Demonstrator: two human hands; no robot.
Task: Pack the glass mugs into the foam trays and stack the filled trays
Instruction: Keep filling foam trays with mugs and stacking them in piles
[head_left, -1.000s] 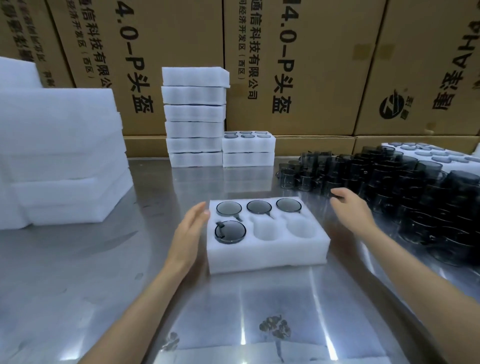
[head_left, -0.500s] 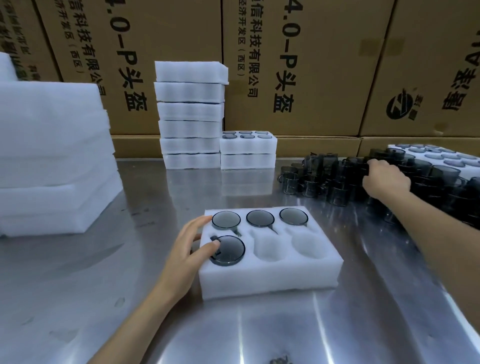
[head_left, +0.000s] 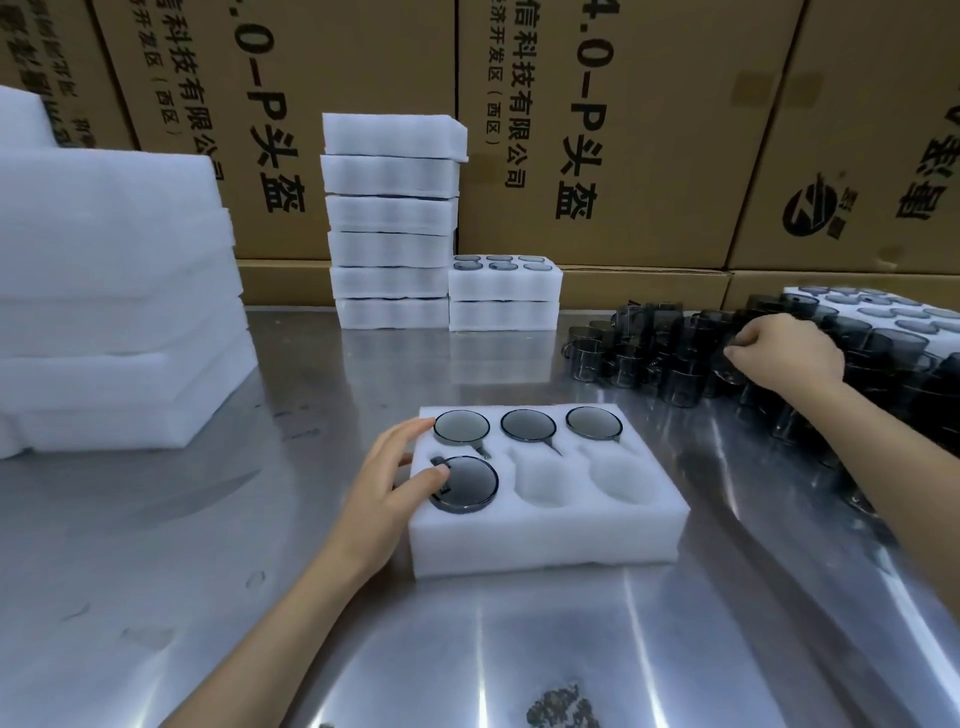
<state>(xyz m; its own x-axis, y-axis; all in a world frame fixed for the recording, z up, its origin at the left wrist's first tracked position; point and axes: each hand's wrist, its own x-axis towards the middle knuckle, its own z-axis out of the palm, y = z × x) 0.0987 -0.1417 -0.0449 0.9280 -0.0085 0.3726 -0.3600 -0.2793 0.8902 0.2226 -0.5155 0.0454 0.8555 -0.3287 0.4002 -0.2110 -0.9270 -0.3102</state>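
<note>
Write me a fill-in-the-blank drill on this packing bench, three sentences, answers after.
1. The foam tray in front holds ___ mugs.
2. Its empty pockets number ___.
3. The right hand reaches into the loose mugs while the left hand rests on the tray's ___ edge.

Answers: four; two; left

Foam tray (head_left: 545, 540) sits center on counter (head_left: 208, 597), 4 mugs (head_left: 470, 483) in it, front-mid & front-right slots empty. Loose mugs (head_left: 665, 358) at right. Tray stacks (head_left: 389, 223) behind, slabs (head_left: 114, 312) left, boxes (head_left: 597, 130) at back.
</note>
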